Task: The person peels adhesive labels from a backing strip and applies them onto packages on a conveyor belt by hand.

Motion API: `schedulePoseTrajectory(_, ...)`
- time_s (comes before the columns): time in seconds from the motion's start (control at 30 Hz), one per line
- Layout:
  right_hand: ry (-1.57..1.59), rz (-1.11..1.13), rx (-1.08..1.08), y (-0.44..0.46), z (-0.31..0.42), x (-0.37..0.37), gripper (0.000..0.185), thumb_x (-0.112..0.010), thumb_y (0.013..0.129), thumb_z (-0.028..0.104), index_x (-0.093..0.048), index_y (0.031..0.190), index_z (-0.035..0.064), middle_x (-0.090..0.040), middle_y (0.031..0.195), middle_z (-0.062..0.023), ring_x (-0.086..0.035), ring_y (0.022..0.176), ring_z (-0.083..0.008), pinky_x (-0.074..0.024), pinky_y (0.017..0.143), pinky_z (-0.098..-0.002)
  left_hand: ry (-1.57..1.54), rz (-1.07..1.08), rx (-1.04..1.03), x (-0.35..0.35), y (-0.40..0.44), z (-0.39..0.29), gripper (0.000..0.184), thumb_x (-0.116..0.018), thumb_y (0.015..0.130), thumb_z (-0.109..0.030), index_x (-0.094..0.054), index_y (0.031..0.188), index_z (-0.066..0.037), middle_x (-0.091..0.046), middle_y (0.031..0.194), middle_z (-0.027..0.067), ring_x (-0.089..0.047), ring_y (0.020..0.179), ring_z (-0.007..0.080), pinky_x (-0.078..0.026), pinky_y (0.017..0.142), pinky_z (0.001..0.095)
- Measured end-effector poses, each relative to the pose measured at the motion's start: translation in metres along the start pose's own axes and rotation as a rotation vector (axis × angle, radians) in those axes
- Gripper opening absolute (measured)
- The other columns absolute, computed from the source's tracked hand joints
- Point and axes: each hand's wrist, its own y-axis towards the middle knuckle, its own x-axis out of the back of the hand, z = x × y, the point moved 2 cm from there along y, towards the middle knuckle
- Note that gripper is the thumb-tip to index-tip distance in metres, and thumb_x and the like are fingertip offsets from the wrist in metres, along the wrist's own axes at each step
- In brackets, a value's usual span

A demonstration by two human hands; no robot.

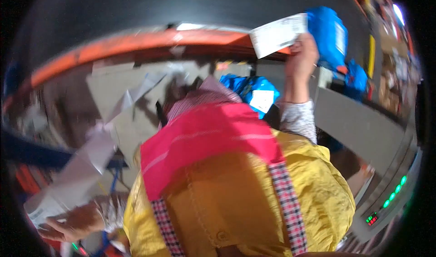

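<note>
My right hand [302, 61], raised at the upper right, pinches a white printed label [278, 34] between thumb and fingers. Close beside it is a blue plastic parcel [328, 37] with a white label on it; whether my fingers touch this parcel, I cannot tell. Down at the lower left, my left hand [75, 224] grips the end of a long folded paper strip [86, 166], which stretches up toward the middle. Its fingers are partly hidden by the strip and blurred.
An orange-red rail [136, 43] edges a dark conveyor belt [204, 5]. Another blue parcel [259, 93] lies below the rail, and a further one [356, 77] sits at the right. A grey machine panel [393, 195] shows green lights. Cartons [393, 75] stand at far right.
</note>
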Motion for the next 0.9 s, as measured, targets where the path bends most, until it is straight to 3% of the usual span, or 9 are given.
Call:
schedulePoseTrajectory(0.07,0.035,0.014,0.029,0.007,-0.019,0.042,0.008,-0.055,0.086,0.008,-0.057,0.079,0.0052,-0.045,0.063,0.0042,-0.04,0.055,-0.0044,-0.0301,0.051,-0.0185,-0.119,0.096,0.023,-0.028,-0.015,-0.017,0.056,-0.067,0.076,-0.014,-0.046,0.128,-0.007,-0.041,0.135,0.0119,-0.04,0.122,0.0289,-0.035,0.101,0.0434)
schedulePoseTrajectory(0.13,-0.002,-0.128,-0.035,0.008,-0.016,0.069,0.022,-0.059,0.083,0.006,-0.06,0.104,-0.0033,-0.056,0.071,0.0008,-0.045,0.058,-0.0042,-0.0343,0.053,-0.0181,-0.219,0.238,0.166,-0.063,-0.035,-0.036,0.067,-0.065,0.074,-0.016,-0.039,0.135,-0.01,-0.033,0.142,0.0115,-0.03,0.13,0.033,-0.028,0.106,0.0485)
schedulePoseTrajectory(0.3,-0.348,-0.371,0.071,0.055,0.008,0.146,0.033,-0.062,0.079,0.008,-0.058,0.109,-0.006,-0.061,0.075,-0.004,-0.053,0.065,-0.0079,-0.0413,0.058,-0.0212,-0.584,0.608,0.368,-0.105,-0.088,-0.051,0.062,-0.058,0.078,-0.012,-0.038,0.136,-0.004,-0.033,0.142,0.014,-0.03,0.131,0.031,-0.024,0.106,0.0448)
schedulePoseTrajectory(0.43,-0.01,-0.457,0.032,0.085,0.019,0.173,0.026,-0.059,0.081,0.007,-0.06,0.103,-0.0055,-0.06,0.077,-0.0023,-0.053,0.065,-0.0083,-0.0421,0.059,-0.021,-0.674,0.89,0.586,-0.121,-0.133,-0.064,0.051,-0.052,0.08,0.005,-0.043,0.13,0.002,-0.046,0.13,0.0201,-0.054,0.106,0.0236,-0.043,0.092,0.034)
schedulePoseTrajectory(0.6,0.163,-0.346,-0.061,0.074,-0.01,0.203,0.016,-0.056,0.083,0.014,-0.062,0.086,-0.0009,-0.059,0.077,-0.0014,-0.052,0.065,-0.0085,-0.0425,0.059,-0.0227,-0.677,1.149,0.475,-0.144,-0.157,-0.081,0.065,-0.064,0.071,-0.002,-0.04,0.132,0.005,-0.043,0.134,0.0222,-0.043,0.123,0.0266,-0.03,0.104,0.0359)
schedulePoseTrajectory(0.63,0.118,-0.338,-0.126,0.07,-0.022,0.211,0.016,-0.056,0.084,0.016,-0.061,0.079,0.0023,-0.058,0.075,-0.001,-0.053,0.065,-0.0093,-0.0432,0.061,-0.024,-0.675,1.157,0.455,-0.146,-0.158,-0.082,0.066,-0.063,0.071,-0.003,-0.039,0.132,0.006,-0.043,0.133,0.0223,-0.044,0.122,0.0267,-0.031,0.103,0.0358)
schedulePoseTrajectory(0.73,0.36,-0.292,-0.287,0.054,-0.007,0.184,0.018,-0.056,0.086,0.02,-0.061,0.091,0.0042,-0.058,0.076,-0.0018,-0.054,0.068,-0.0111,-0.0427,0.061,-0.0241,-0.661,1.082,0.551,-0.139,-0.152,-0.08,0.066,-0.061,0.07,-0.006,-0.039,0.13,0.009,-0.049,0.126,0.022,-0.053,0.111,0.0265,-0.04,0.096,0.0348)
schedulePoseTrajectory(0.83,0.189,-0.243,-0.299,0.056,-0.024,0.186,0.025,-0.056,0.087,0.025,-0.058,0.101,0.0041,-0.052,0.074,0.0007,-0.049,0.064,-0.0113,-0.0387,0.057,-0.0235,-0.728,0.802,0.558,-0.114,-0.126,-0.072,0.067,-0.066,0.076,-0.014,-0.035,0.131,0.009,-0.048,0.126,0.0215,-0.054,0.108,0.0249,-0.044,0.091,0.0334)
schedulePoseTrajectory(0.9,-0.008,-0.185,-0.348,0.051,0.002,0.141,0.031,-0.055,0.089,0.028,-0.055,0.106,0.0029,-0.047,0.071,0.0013,-0.044,0.062,-0.0108,-0.0357,0.055,-0.0229,-0.688,0.625,0.453,-0.084,-0.102,-0.054,0.061,-0.06,0.077,-0.002,-0.035,0.132,0.008,-0.046,0.128,0.0219,-0.054,0.11,0.0266,-0.044,0.093,0.0365)
